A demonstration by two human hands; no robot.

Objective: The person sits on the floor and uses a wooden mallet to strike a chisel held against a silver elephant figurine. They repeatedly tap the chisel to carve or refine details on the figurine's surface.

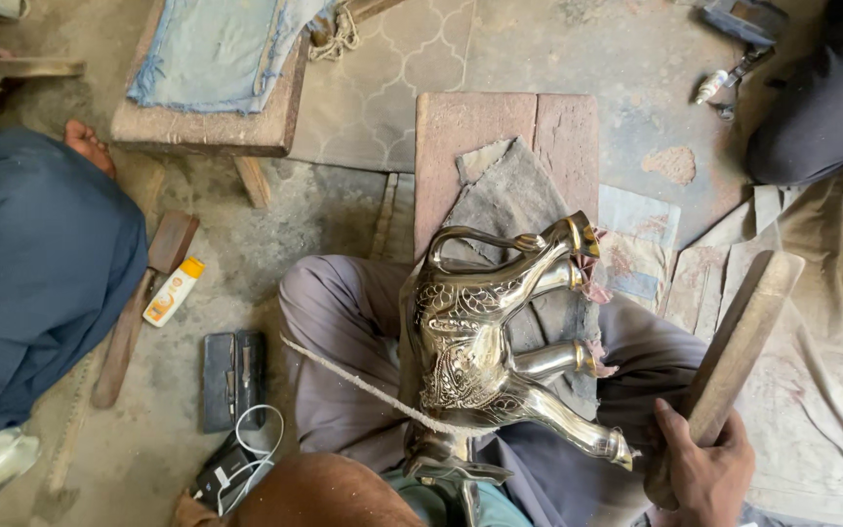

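A polished brass animal figure (485,342), engraved over its body and lying on its side, rests across the lap of the person wearing the camera, bedded on a grey cloth (509,200) that runs from under it up onto a reddish wooden block (461,127) just beyond the knees. A pale cord (363,385) crosses the trousers and runs against the lower part of the figure, seemingly lashing it down. To the right of the figure, the right hand (700,473) is closed firmly around the lower end of a thick wooden stick (743,342), which slants up and away from the figure's legs without touching them. The left hand is not clearly shown; only a forearm appears at the bottom edge below the figure, so its grip cannot be told. The figure looks like solid or thick-walled metal, so it is probably heavy, rigid and slick where buffed; the slim legs and the curved loop at its top are the weakest parts, and the broad body seems the safest place to take hold. Left of the figure, on the dusty floor, lie a dark flat case (231,381), a white cable (260,444) and a small yellow-capped tube (175,291), with another person's blue-clad knee (36,263) farther left.
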